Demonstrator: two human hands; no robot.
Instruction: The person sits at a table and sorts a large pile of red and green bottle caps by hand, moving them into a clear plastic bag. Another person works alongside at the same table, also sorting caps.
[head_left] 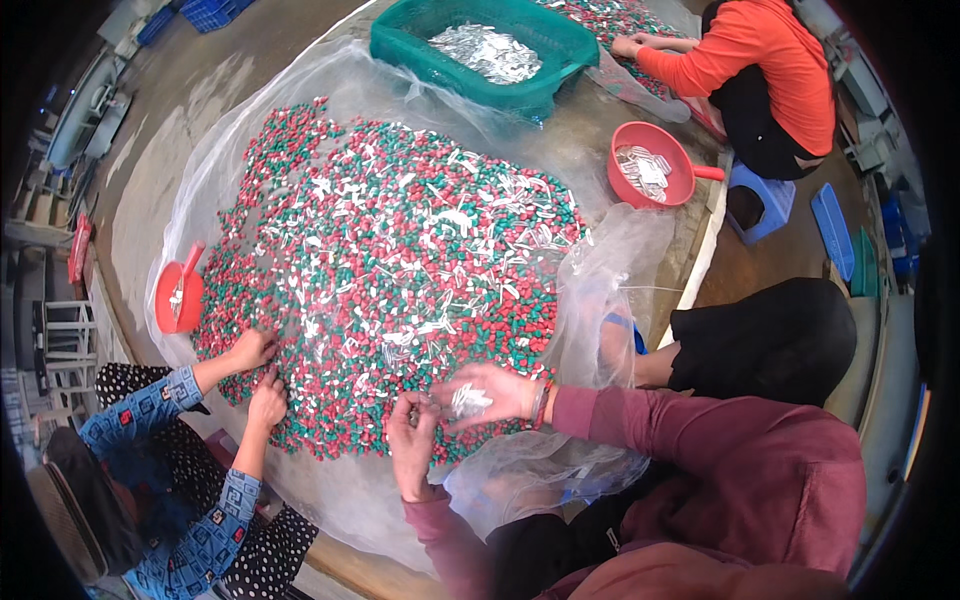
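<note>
A wide layer of small red and green pieces (350,250), mixed with thin white strips (455,217), lies spread in front of me. My right hand (505,393) reaches in from the right over its near edge, with a small bunch of white strips (470,400) resting in the upturned palm. Close by its fingertips is my left hand (412,440), its thumb and fingers drawn together. Whatever those fingers pinch is hidden or too small to make out. Both hands are above the pieces.
Sheer white netting (610,260) edges the pile. A green basket (400,40) of white strips stands at the far side; a red scoop (655,165) lies right, a smaller one (180,295) left. A patterned-sleeved co-worker (170,480) sorts at left; another, orange-topped (760,70), sits far right.
</note>
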